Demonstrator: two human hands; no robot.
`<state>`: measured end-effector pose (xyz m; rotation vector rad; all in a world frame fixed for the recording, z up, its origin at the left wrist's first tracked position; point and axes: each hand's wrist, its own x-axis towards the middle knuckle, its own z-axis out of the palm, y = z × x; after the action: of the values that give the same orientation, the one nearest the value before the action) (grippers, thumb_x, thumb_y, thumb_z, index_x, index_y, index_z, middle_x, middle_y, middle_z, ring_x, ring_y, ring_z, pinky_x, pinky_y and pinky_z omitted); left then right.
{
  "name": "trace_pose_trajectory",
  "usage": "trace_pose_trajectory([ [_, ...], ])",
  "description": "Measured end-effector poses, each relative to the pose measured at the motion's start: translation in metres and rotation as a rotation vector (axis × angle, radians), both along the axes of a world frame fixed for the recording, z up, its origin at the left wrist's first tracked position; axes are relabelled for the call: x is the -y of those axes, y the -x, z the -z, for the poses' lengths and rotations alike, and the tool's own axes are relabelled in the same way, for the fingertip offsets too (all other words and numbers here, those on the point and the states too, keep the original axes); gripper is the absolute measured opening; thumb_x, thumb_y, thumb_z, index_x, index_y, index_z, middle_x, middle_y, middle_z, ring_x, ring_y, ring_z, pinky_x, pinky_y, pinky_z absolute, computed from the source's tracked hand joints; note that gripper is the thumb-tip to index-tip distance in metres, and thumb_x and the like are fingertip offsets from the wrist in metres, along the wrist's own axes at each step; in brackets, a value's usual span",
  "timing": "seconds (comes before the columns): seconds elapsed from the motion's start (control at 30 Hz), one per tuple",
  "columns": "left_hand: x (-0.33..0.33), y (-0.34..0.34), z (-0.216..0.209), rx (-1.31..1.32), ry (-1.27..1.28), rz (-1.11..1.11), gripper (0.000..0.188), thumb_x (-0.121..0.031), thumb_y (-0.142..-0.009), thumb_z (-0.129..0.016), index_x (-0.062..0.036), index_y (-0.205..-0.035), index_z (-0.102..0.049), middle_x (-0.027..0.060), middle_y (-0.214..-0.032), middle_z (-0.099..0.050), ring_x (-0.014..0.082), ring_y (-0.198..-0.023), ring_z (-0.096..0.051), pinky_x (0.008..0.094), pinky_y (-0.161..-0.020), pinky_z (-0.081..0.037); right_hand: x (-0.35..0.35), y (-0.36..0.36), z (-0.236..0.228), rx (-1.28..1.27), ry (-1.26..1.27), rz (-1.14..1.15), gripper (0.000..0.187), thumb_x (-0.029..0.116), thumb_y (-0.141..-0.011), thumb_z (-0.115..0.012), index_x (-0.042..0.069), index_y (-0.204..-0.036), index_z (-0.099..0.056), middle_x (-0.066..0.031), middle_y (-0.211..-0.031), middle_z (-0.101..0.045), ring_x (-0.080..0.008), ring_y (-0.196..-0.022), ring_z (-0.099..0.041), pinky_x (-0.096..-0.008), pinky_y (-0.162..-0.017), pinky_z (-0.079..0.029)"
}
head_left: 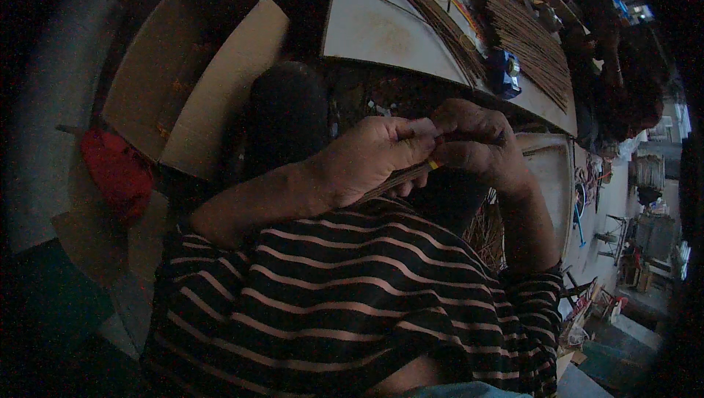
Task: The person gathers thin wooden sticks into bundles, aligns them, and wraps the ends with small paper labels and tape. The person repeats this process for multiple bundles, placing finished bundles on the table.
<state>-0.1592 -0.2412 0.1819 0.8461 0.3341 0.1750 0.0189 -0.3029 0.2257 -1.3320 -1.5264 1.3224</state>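
Close in front of my chest, my left hand (374, 152) is closed around a bundle of thin brown sticks (392, 180). The bundle slants up to the right, and a small yellow band (433, 165) shows at its upper end. My right hand (480, 141) meets the left fingertips at that end, its thumb and fingers bent together in a pinch. Whatever lies between the right fingers is hidden in the dim light.
Ahead, a white table (381, 24) holds rows of brown sticks (524, 38) and a blue tape dispenser (506, 74). An open cardboard box (224, 82) stands at the left, near a red cloth (117, 174). More thin sticks (485, 229) lie beside my right forearm.
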Motion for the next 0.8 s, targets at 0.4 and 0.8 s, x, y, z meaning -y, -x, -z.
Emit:
trace_pose_trajectory([
  [0.4,-0.003,0.0,0.018,0.087,-0.048,-0.011,0.023,-0.017,-0.087,-0.041,0.0013,-0.092,-0.054,0.0086,-0.072,-0.058,0.0135,-0.057,-0.055,0.0228,-0.053,-0.046,-0.003,-0.007,0.008,0.053,-0.279,-0.123,0.015,0.016,-0.073,-0.059,0.002,-0.079,-0.062,-0.0092,-0.083,-0.056,-0.0218,-0.081,-0.052,-0.032,-0.073,-0.041],
  [0.8,-0.001,-0.004,-0.004,-0.075,0.224,0.022,0.025,-0.023,-0.088,-0.044,-0.0007,-0.087,-0.055,0.0088,-0.068,-0.059,0.0137,-0.052,-0.054,0.0231,-0.047,-0.045,-0.003,-0.017,0.008,0.063,-0.368,-0.246,0.009,0.011,-0.076,-0.063,0.003,-0.08,-0.063,-0.0084,-0.084,-0.059,-0.0236,-0.081,-0.052,-0.0334,-0.073,-0.042],
])
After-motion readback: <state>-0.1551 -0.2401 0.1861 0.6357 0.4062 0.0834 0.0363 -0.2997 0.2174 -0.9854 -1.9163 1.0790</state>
